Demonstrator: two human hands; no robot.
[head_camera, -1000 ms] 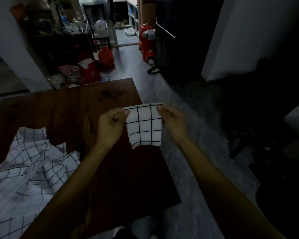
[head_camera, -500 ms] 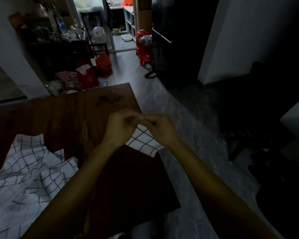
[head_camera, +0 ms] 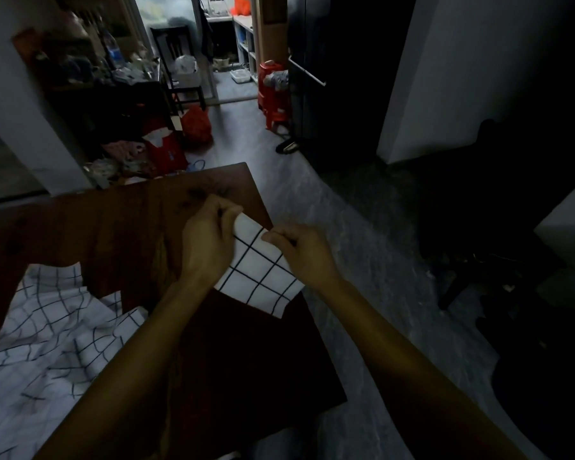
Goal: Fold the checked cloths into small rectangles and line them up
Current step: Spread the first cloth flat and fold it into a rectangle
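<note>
The folded checked cloth [head_camera: 259, 276] sits tilted at the right edge of the dark wooden surface [head_camera: 120, 227], one lower corner poking out past that edge over the grey floor [head_camera: 329, 200]. The left hand [head_camera: 206, 244] pinches the cloth's far left corner, fingers curled in tight, and its palm covers the cloth's left side. The right hand [head_camera: 299, 252] grips the far right corner, fingers curled round the edge; how much cloth lies under it is hidden. Whether the cloth rests flat on the surface or is held just above it is hard to make out in this dim light. Off to the lower left, a rumpled heap of checked cloths [head_camera: 44, 343] spreads across the surface and is cut off by the frame's edge. Beyond the surface, a red bag [head_camera: 166, 151] stands on the floor among clutter too dark to tell apart.
</note>
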